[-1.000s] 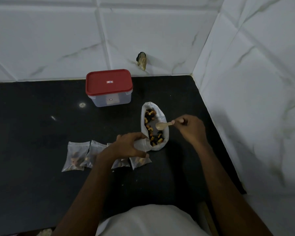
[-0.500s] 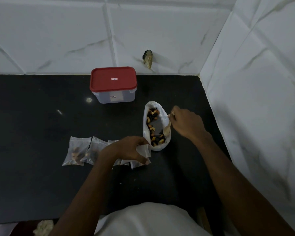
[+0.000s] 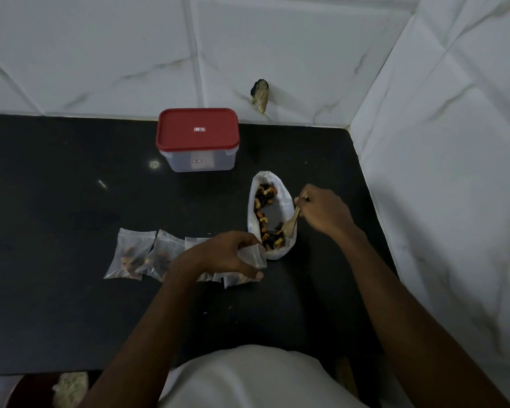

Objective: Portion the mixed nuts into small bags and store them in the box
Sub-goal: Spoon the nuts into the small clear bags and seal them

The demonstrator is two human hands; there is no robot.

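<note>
On the dark desk point(image 3: 71, 304), the right hand point(image 3: 324, 212) grips a wooden spoon point(image 3: 290, 225) dipped into the big nut bag point(image 3: 273, 213). Beside it, the left hand point(image 3: 221, 254) pinches a small empty bag point(image 3: 252, 256). Behind them stands the box point(image 3: 198, 141), lid on.

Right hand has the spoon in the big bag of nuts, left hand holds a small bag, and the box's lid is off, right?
No: the head view shows the red lid on the box. The rest stands: right hand with the spoon in the big bag of nuts, left hand holding a small bag.
</note>
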